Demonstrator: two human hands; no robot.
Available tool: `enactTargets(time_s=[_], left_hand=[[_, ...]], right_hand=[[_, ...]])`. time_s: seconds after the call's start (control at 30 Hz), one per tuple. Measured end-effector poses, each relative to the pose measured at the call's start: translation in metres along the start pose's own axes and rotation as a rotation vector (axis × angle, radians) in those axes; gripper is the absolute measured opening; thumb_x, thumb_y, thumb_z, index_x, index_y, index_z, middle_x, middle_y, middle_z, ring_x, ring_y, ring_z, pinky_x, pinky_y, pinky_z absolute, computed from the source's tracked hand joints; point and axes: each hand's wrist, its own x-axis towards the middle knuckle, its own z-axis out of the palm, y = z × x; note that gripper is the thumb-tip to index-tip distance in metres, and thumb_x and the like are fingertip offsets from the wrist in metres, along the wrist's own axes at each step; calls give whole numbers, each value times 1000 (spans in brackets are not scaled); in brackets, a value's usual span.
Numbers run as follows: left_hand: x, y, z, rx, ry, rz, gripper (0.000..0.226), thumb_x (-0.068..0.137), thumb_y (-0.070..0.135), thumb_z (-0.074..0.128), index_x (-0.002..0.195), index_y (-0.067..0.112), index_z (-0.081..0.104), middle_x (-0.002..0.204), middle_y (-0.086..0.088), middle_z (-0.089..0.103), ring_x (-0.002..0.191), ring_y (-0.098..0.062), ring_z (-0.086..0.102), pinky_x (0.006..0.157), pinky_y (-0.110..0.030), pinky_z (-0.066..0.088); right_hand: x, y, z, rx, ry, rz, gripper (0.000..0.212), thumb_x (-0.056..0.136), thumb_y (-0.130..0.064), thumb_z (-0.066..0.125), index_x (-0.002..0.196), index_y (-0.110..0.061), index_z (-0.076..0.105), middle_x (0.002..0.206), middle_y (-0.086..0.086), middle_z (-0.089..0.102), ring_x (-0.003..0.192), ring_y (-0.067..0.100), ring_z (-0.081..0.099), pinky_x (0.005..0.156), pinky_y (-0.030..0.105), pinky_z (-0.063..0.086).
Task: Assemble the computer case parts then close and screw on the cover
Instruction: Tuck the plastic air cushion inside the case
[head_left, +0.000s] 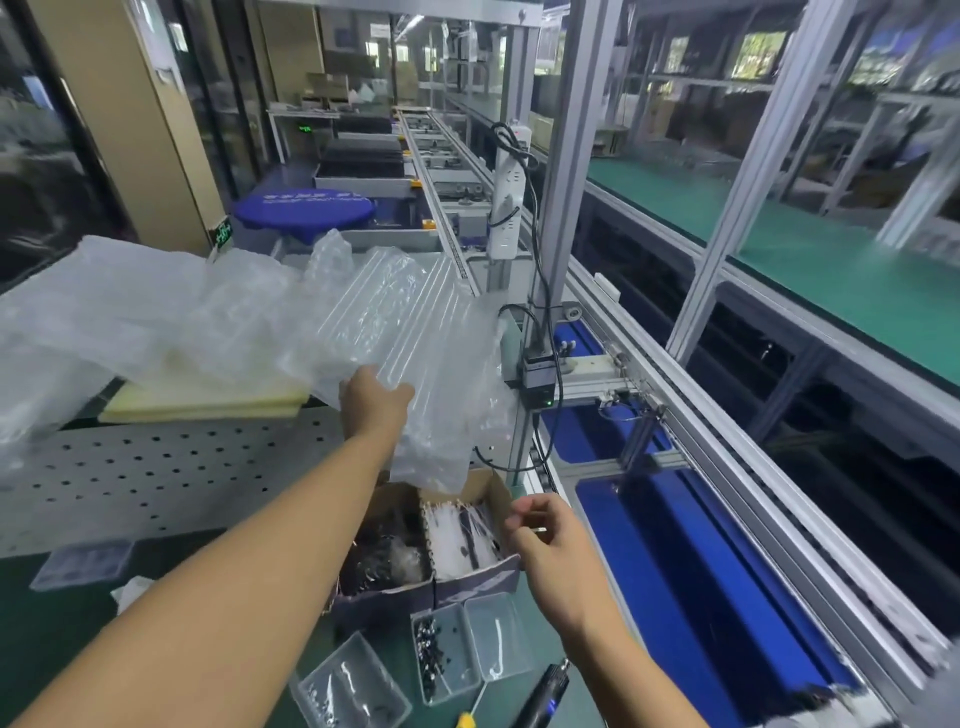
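My left hand (375, 401) reaches forward and grips a clear air-column packing sheet (415, 353), held up over the back of the bench. My right hand (545, 540) hovers with loosely curled fingers and nothing in it, beside the right wall of a cardboard box (498, 571) of bagged parts and cable ties. Clear plastic trays of dark screws (441, 654) lie in front of the box. An electric screwdriver (543, 693) and a yellow-handled tool (466, 719) lie at the bottom edge. No computer case is in view.
More clear packing film (119, 312) is heaped on yellow foam boards (208, 402) atop a perforated grey shelf (166, 467). A conveyor with blue pallets (691, 571) runs along the right. An aluminium post (561, 171) with a power strip and cables stands just behind the box.
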Motion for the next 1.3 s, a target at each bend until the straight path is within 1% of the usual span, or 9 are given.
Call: enactTargets(time_s=[0.17,0.3,0.57,0.7,0.87,0.97,1.03,1.2,1.3], left_hand=[[-37,1,-20,-287,79,57,60,88,29,63,144,16,45,147,-3,47,125,-24,54,100,-45,49],[-81,-10,-36,-609,25,37,34,79,25,60,112,22,67,100,-6,71,77,-19,62,54,-23,50],[-152,-36,-41,-978,-335,-103,29,79,19,70,108,15,68,101,-8,74,86,-24,72,63,-34,58],[-169,-47,-38,-1018,-616,-93,49,81,17,60,128,32,61,117,-3,72,103,-26,71,77,-40,59],[-183,-51,-14,-661,-887,13,42,90,13,57,128,30,62,114,-2,73,104,-22,70,75,-28,56],[-198,-41,14,-472,-929,112,28,83,28,63,109,37,69,121,-2,67,114,-21,63,87,-28,53],[-215,-26,31,-515,-983,140,48,72,51,71,118,37,65,128,-4,62,120,-22,60,102,-42,48],[-278,35,74,-571,-1077,306,95,49,72,83,128,34,47,125,1,66,119,-17,62,102,-44,49],[-325,63,92,-716,-1054,297,111,41,72,88,135,29,47,122,1,68,116,-18,64,97,-43,52]], right_hand=[[7,-17,12,83,-1,-30,14,96,-5,58,103,-17,60,88,4,62,58,0,54,52,15,44],[13,-39,24,103,58,-89,18,98,-21,63,110,-27,52,111,-1,60,89,7,60,60,8,45],[13,-56,34,227,-11,-25,101,83,-65,70,161,-29,17,161,0,34,133,13,47,97,31,40],[2,-55,20,496,-140,-78,82,82,-48,77,149,-23,38,138,7,63,118,21,69,88,37,59],[-19,-32,-26,482,-48,-64,61,89,-18,76,142,-14,46,134,23,61,120,40,63,102,60,51],[-40,-11,-63,267,95,-80,61,86,-16,78,138,-25,48,127,11,66,116,31,66,100,59,54],[-56,-4,-85,122,164,-112,67,77,-22,81,135,-28,48,124,6,66,114,26,67,97,56,56],[-91,3,-129,-150,255,-170,57,76,-30,85,119,-12,52,96,1,63,84,16,63,71,38,54],[-131,10,-163,-296,409,-53,56,76,-56,67,123,-62,37,100,-22,65,86,11,67,75,44,59]])
